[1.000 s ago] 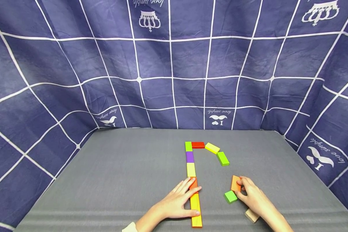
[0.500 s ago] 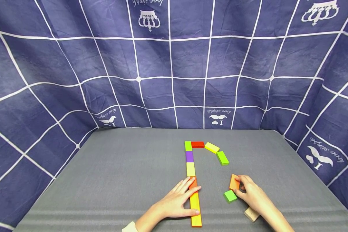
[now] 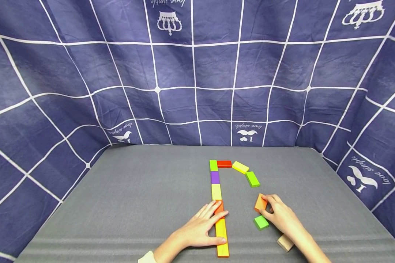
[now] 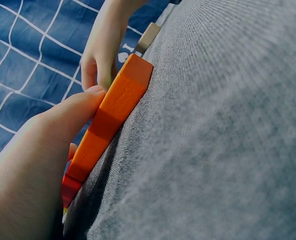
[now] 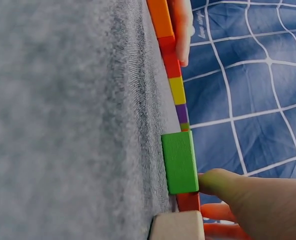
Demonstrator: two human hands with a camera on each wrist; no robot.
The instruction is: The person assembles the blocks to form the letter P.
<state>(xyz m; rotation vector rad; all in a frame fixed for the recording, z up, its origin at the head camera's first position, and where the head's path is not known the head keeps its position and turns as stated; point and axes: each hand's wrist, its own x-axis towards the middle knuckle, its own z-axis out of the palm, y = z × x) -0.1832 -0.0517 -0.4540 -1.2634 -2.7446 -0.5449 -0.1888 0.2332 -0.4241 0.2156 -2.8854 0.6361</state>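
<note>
In the head view my left hand (image 3: 200,228) lies with fingers spread over a column of wooden blocks. Its fingertips rest on the red-orange block (image 3: 219,208), and its thumb touches the long yellow-orange block (image 3: 221,230) nearest me. To the right, my right hand (image 3: 279,213) pinches an orange block (image 3: 260,203) between thumb and fingers. Just nearer me than that block sits a small green block (image 3: 261,222). A bare wood block (image 3: 285,243) lies beside my right forearm. In the right wrist view the green block (image 5: 180,162) hides most of the pinched orange one.
Farther up the column are pale yellow (image 3: 216,191), purple (image 3: 215,177) and green (image 3: 213,165) blocks. From its top, red (image 3: 224,164), yellow (image 3: 240,167) and bright green (image 3: 252,179) blocks curve rightward. A blue gridded curtain (image 3: 214,73) hangs behind the grey tabletop (image 3: 145,190).
My right hand has shifted the orange block leftward and slightly away from me, past the small green block. The left hand stays in place on the column.
</note>
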